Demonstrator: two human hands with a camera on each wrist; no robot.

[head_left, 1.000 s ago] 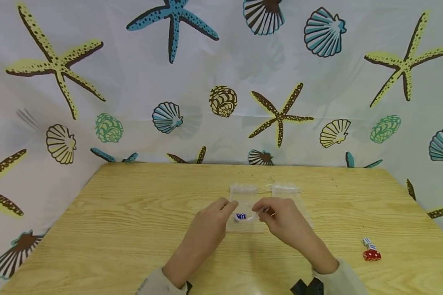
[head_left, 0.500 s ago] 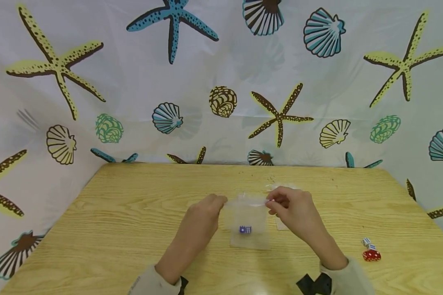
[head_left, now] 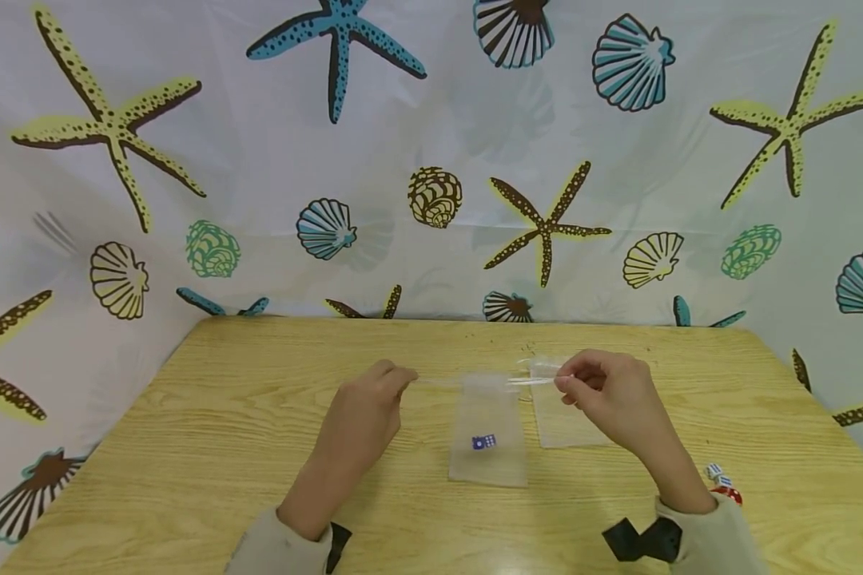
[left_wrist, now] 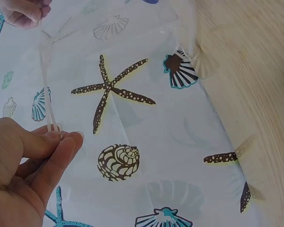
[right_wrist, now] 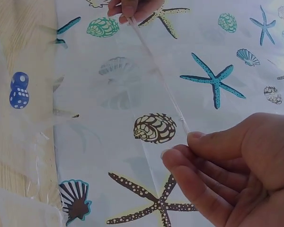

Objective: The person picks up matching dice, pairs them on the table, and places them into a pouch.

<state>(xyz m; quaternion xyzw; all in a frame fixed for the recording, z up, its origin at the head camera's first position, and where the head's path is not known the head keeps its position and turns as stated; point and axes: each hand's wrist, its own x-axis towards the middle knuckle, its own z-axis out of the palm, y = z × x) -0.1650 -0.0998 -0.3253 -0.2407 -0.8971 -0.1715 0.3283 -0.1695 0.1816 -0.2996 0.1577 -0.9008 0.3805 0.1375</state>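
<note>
A clear plastic drawstring bag (head_left: 487, 467) lies over the middle of the table, two blue dice (head_left: 484, 442) showing through it. My left hand (head_left: 363, 407) pinches one end of its clear drawstring (left_wrist: 46, 90) between thumb and fingertips. On the other side my right hand (head_left: 614, 395) pinches the opposite end, and the string (right_wrist: 158, 71) runs taut between the two hands. The bag's top looks gathered beneath the string. In the right wrist view the blue dice (right_wrist: 20, 90) sit inside the clear film.
A second clear bag (head_left: 564, 427) lies flat to the right, partly behind my right hand. White dice (head_left: 715, 473) and a red die (head_left: 733, 496), partly covered by my right sleeve, are at the table's right. A cloth printed with shells (head_left: 435, 198) hangs behind the table.
Both hands have spread apart, the left to the left and the right to the right, drawing the string out. The bag top has narrowed; the blue dice moved slightly toward the table's front.
</note>
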